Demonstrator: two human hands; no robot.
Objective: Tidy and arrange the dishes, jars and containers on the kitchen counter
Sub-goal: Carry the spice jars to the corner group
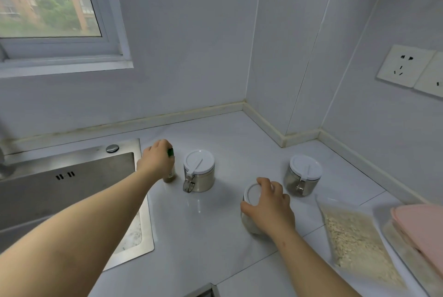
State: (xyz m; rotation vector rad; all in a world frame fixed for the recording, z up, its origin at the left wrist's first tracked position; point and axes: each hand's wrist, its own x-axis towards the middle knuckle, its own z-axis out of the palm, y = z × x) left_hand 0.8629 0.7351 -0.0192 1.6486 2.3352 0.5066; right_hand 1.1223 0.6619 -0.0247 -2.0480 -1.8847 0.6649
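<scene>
Two grips: your left hand [155, 157] holds the slim green-capped bottle [170, 175]; your right hand [268, 205], at four o'clock, a white-lidded round jar [252, 195].

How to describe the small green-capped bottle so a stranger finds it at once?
Start at the steel sink on the left. Just past its right edge stands a slim bottle with a green cap, gripped by the left hand. Unlike the wide white-lidded jar beside it, it is narrow.

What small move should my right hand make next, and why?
Probably the right hand should slide its jar back into the gap between the left clamp jar and right clamp jar; it stands forward of their line.
</scene>
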